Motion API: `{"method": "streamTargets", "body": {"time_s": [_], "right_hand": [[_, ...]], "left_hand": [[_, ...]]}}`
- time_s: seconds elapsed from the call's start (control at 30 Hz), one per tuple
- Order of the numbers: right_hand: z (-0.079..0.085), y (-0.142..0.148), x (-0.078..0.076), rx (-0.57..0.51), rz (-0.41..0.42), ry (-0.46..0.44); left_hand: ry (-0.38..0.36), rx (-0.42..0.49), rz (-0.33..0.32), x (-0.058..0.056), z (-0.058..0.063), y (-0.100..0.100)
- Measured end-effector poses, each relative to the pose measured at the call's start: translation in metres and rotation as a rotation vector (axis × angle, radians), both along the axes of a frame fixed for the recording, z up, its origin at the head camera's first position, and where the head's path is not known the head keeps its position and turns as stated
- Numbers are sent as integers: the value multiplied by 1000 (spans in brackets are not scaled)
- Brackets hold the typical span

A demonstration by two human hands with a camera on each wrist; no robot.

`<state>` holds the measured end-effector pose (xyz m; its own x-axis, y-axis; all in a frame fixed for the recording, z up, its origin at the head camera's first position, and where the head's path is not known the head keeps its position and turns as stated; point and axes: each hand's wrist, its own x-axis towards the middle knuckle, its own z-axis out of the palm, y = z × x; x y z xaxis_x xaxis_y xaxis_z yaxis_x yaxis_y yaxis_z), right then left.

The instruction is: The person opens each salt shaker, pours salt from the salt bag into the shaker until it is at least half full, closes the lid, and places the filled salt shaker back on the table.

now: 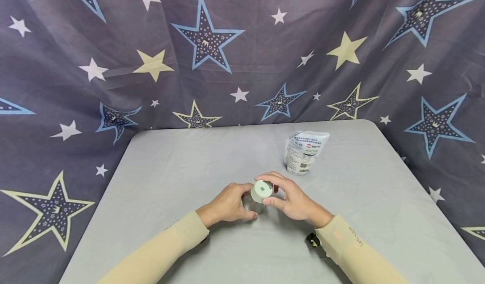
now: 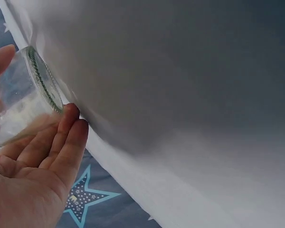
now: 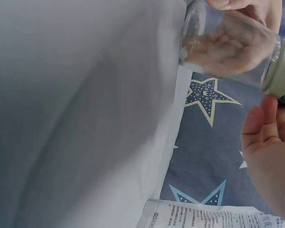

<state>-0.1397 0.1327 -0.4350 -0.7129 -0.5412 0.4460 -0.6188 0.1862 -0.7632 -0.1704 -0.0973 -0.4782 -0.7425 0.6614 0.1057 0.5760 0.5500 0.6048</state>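
Observation:
A clear glass jar [image 1: 253, 205] with a pale green lid [image 1: 262, 190] stands near the middle of the table. My left hand [image 1: 229, 204] grips the jar's body from the left, thumb on one side and fingers on the other. In the left wrist view the bare glass [image 2: 19, 90] shows between them. From the right, my right hand [image 1: 293, 197] holds the lid between thumb and fingers. The right wrist view shows the see-through jar wall [image 3: 228, 52], with left-hand fingers visible through it. A small dark and red part shows beside the lid, partly hidden by the right fingers.
A white printed pouch [image 1: 305, 151] stands on the table behind and right of the jar. The grey-white table [image 1: 182, 162] backs onto a dark star-patterned cloth [image 1: 227, 86]. A small black and yellow piece [image 1: 313, 240] shows at the right cuff.

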Motion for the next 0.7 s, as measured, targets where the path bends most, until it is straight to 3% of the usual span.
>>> {"method": "streamTargets", "body": {"time_s": [0.2,0.47,0.7], "right_hand": [[-3,-2,3,-13,-69,-17],[-1,-6,8,-65,-232,-26],[-25,-10,6,-87,-328,-19]], "left_hand": [[-17,3,9,0,-1,-1],[-10,20,10,1,-3,-1],[5,34,5,2,-3,-1]]}}
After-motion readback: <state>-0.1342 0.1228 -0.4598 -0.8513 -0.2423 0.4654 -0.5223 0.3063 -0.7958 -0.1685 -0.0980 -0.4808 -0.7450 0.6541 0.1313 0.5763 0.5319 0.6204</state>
